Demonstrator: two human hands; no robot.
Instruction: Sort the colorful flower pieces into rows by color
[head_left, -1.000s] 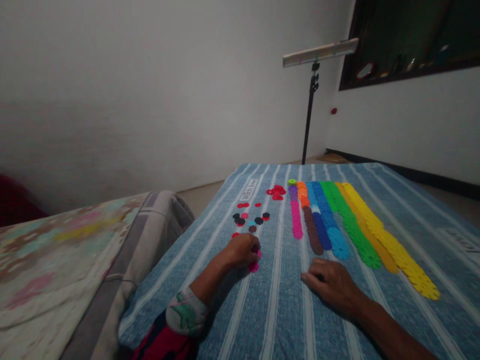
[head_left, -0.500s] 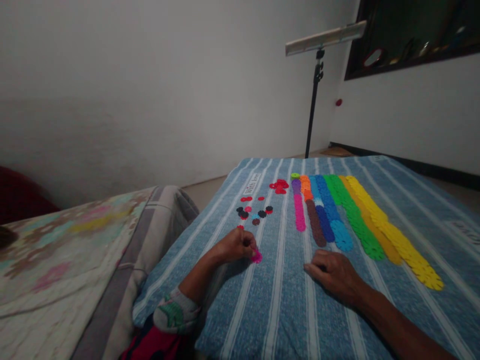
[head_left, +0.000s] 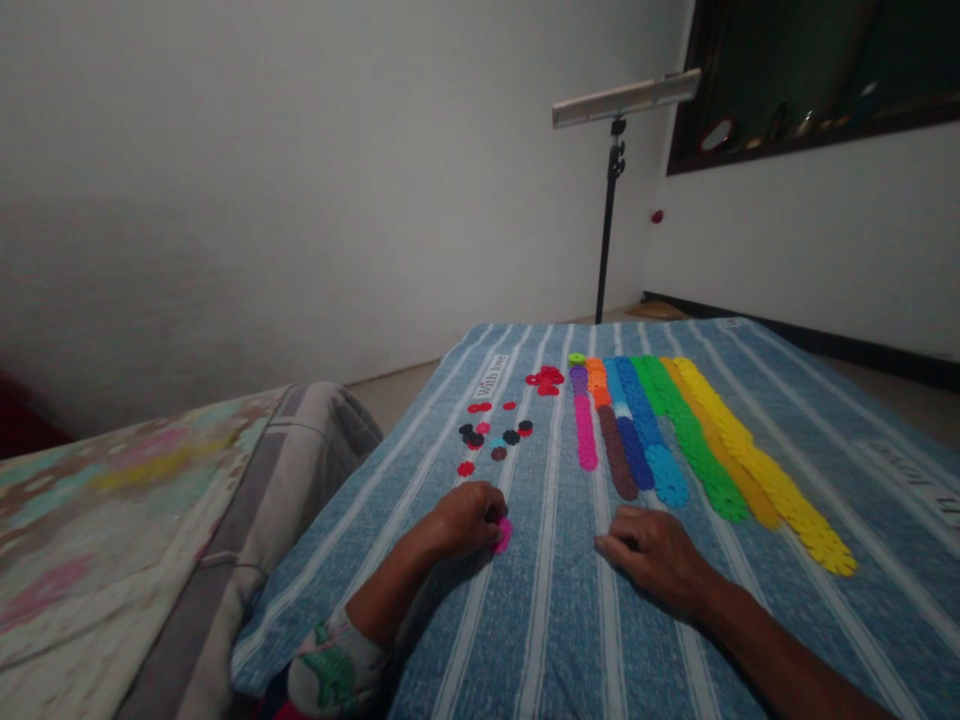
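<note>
My left hand (head_left: 466, 519) rests on a blue striped cloth (head_left: 570, 620), fingers curled round a small pink disc (head_left: 502, 535) that sticks out at the fingertips. My right hand (head_left: 651, 549) lies palm down on the cloth to the right, fingers loosely bent, holding nothing. Beyond the hands run rows of overlapping toothed discs: pink (head_left: 586, 437), brown (head_left: 619, 455), blue (head_left: 639, 425), green (head_left: 694, 440), orange and yellow (head_left: 772, 485). Loose red and black discs (head_left: 495, 435) lie scattered just past my left hand, and a small red pile (head_left: 545, 379) sits further back.
A light bar on a black stand (head_left: 607, 200) rises behind the far edge of the cloth, near the white wall. A patterned mattress or sheet (head_left: 112, 540) with a grey fold lies to the left. A dark window frame (head_left: 810, 80) fills the upper right.
The head camera has shifted slightly. My left hand has drawn a little nearer to me with the pink disc; my right hand has stayed where it was.
</note>
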